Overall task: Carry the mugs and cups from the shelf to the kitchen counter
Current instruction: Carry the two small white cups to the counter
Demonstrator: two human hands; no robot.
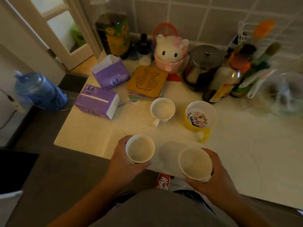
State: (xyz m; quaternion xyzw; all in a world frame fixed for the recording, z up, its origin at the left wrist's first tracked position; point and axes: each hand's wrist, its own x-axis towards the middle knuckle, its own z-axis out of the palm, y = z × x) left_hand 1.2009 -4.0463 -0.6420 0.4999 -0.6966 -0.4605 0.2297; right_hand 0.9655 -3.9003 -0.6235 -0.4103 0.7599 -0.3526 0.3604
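My left hand (pixel 122 163) grips a white cup (pixel 140 149) from its left side, held just above the front edge of the pale kitchen counter (pixel 237 145). A second, wider white cup (pixel 195 163) is in my right hand (pixel 216 176), over the same front edge. Both cups are upright and look empty. Further back on the counter stand a white mug (pixel 162 110) with its handle toward me and a yellow mug (pixel 201 116) with a cartoon picture inside.
Two purple tissue packs (pixel 98 100) lie at the counter's left. A wooden trivet (pixel 147 81), a cat-shaped container (pixel 171 53), a metal pot (pixel 204 63) and bottles (pixel 224 84) line the tiled back wall. A blue water bottle (pixel 39 90) sits left of the counter.
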